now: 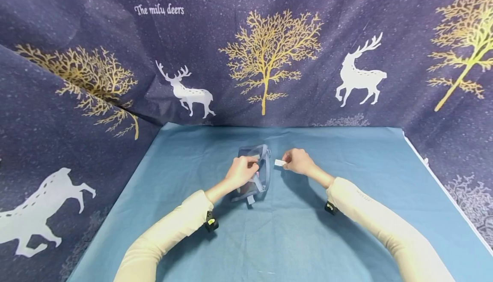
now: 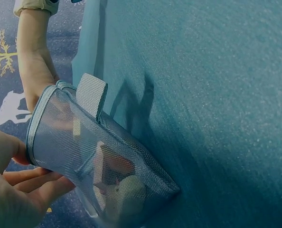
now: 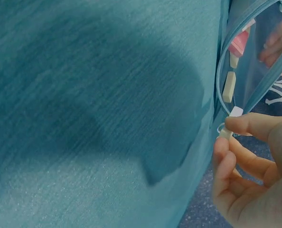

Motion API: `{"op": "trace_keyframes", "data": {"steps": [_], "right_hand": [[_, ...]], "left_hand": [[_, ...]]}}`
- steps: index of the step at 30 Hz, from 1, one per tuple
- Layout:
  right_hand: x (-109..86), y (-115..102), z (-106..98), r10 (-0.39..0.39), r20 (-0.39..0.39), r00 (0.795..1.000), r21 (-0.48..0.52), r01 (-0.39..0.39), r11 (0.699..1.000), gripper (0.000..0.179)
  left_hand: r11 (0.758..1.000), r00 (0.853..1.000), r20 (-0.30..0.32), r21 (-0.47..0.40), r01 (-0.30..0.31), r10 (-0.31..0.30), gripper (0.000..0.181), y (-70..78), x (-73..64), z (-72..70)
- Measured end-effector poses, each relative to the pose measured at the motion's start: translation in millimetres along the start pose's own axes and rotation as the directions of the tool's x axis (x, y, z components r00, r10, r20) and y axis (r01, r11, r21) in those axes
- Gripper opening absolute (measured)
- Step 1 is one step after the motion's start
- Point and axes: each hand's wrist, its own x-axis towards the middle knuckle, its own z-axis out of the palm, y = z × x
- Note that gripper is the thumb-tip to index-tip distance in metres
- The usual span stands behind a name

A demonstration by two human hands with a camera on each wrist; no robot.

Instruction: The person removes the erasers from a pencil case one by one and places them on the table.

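My left hand (image 1: 242, 171) grips a blue-grey mesh zip pouch (image 2: 55, 133) near its open mouth, thumb on one side and fingers against the mesh. A short webbing tab (image 2: 91, 94) sticks out from the pouch's edge. Through the mesh, several small pale pieces and a pinkish one (image 3: 238, 43) show inside. Just to the right of the opening, my right hand (image 1: 300, 161) pinches a small white block (image 1: 279, 162) between thumb and fingertips. In the right wrist view, the block overlaps the pouch's zipper rim (image 3: 221, 76).
A blue cloth (image 1: 292, 239) covers the table under both hands. Behind and at the sides hangs a dark blue fabric (image 1: 215, 25) printed with white deer and golden trees. Each wrist carries a small black camera (image 1: 211, 222).
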Motion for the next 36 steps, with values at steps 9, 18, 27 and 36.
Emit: {"op": "trace_keyframes", "data": {"steps": [9,18,27,36], "right_hand": [[-3.3,6.1,-6.2,-0.002,0.000,1.000,-0.002,0.002,1.000,0.015],[-3.5,14.2,-7.6,0.001,0.013,1.000,-0.001,-0.001,1.000,0.014],[-6.2,22.1,-6.1,-0.003,0.025,1.000,-0.012,0.003,1.000,0.016],[-8.0,27.6,-10.4,0.031,0.016,0.999,-0.012,-0.031,0.999,0.018]], "left_hand": [[1.000,1.000,0.027,-0.031,-0.005,0.006,0.037,0.9,-0.5,-0.3],[0.999,0.999,0.028,-0.029,-0.021,0.021,0.037,0.2,-0.6,1.5],[0.999,0.999,0.041,-0.038,-0.009,0.011,0.037,-0.6,0.0,1.2],[1.000,0.999,0.030,-0.018,-0.019,0.019,0.036,-2.3,0.9,3.0]]}}
